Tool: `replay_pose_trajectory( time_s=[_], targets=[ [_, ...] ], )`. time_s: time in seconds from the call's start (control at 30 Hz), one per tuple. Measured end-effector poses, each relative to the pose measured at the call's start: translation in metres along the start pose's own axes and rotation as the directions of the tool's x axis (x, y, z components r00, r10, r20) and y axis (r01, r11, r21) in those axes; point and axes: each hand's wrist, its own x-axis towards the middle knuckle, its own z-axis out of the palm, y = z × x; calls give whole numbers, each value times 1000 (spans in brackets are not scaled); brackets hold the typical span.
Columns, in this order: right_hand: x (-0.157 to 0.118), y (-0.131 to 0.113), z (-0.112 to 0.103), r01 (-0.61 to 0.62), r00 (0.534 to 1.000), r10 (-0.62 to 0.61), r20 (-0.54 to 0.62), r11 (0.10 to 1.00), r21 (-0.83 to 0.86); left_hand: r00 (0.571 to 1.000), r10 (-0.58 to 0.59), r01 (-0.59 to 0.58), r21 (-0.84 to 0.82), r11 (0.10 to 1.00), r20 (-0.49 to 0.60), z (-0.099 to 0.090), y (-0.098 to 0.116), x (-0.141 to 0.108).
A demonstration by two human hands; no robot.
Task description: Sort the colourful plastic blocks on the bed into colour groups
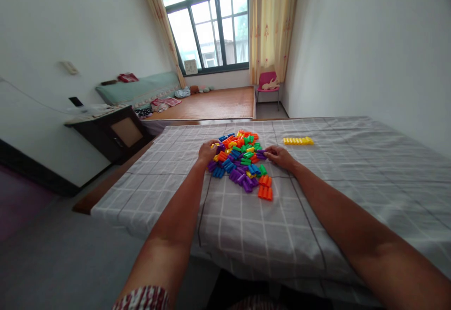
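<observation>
A loose pile of ridged, tube-shaped plastic blocks (235, 154) in orange, green, blue, purple and yellow lies on the cloth-covered table. At its left edge, my left hand (207, 152) has its fingers closed around a yellow block (214, 145), partly covered by the fingers. Across the pile, the thumb and fingers of my right hand (281, 157) pinch the end of a purple block (260, 154). Orange blocks (265, 192) lie at the pile's near right edge. Farther right, apart from the pile, several yellow blocks are joined in a straight row (298, 141).
A grey checked cloth (338, 183) covers the table. Beyond its far edge is a low bed (218, 103), with a pink chair (268, 82) beside it. A dark cabinet (121, 134) stands to the left, and a white wall (369, 47) runs along the right.
</observation>
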Motion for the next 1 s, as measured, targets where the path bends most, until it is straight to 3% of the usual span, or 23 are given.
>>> replay_pose_trajectory(
  time_s=[0.13, 0.27, 0.37, 0.47, 0.53, 0.6, 0.7, 0.87, 1.0],
  targets=[
    [-2, -4, 2, 0, 1000, 0, -8, 1000, -1, 997, -78, 80, 125, 989, -24, -16, -31, 6],
    [-3, -8, 2, -10, 1000, 9, -17, 1000, 0, 987, -162, 163, -35, 986, 12, -6, -42, 1],
    [-4, -8, 2, -21, 1000, 21, -15, 1000, 17, 995, -96, 93, -207, 974, -6, 8, -31, 1],
    [-5, -6, 1, -27, 999, 29, -40, 998, 64, 995, -62, 26, -404, 914, -76, 8, -24, 10],
    [-5, -4, 0, -37, 996, 45, -79, 995, 91, 975, -174, 102, -418, 903, -136, 3, -29, 16],
    [-5, -2, 0, -62, 990, 75, -120, 993, 104, 927, -333, 242, -403, 882, -172, -2, -42, 20],
    [-5, -1, -1, -106, 984, 116, -135, 991, 78, 883, -446, 357, -409, 840, -147, -2, -62, 17],
    [-6, -4, -2, -140, 986, 142, -86, 990, 25, 938, -311, 245, -338, 909, -156, 10, -72, 7],
    [-5, -9, 2, -175, 981, 176, -83, 984, 18, 947, -277, 206, -355, 912, -161, 12, -72, 6]
  ],
)
